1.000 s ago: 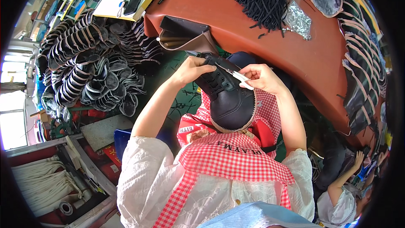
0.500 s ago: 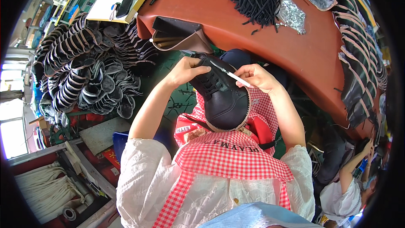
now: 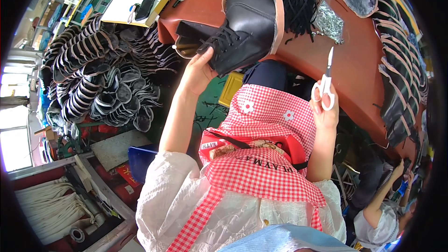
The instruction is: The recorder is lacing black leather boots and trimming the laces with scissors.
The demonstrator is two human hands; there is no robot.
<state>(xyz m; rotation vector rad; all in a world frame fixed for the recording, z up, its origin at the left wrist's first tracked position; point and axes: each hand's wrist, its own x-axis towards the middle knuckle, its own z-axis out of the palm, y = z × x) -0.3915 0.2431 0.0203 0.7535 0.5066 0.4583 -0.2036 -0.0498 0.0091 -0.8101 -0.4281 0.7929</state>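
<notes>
My left hand (image 3: 198,72) grips a laced black leather shoe upper (image 3: 249,30) by its collar end, near the lacing. The upper is tilted, its toe pointing away over the table edge, and a pale tan strip runs round its lower rim. Out to the right, my right hand (image 3: 325,114) is closed on white-handled scissors (image 3: 327,84). Their blades point up and away, and they stand apart from the upper. Fingers show through the handle loops.
A red-brown covered table (image 3: 303,51) carries a bundle of black laces (image 3: 295,7) and a clear plastic bag (image 3: 329,22). Stacked black uppers lie left (image 3: 84,60) and right (image 3: 403,65). A phone (image 3: 147,4) rests on a white board. Another person's arm (image 3: 385,189) shows at lower right.
My left hand has lifted the shoe upper from above my lap toward the table and turned it toe away. My right hand has moved right with the scissors, away from the lacing.
</notes>
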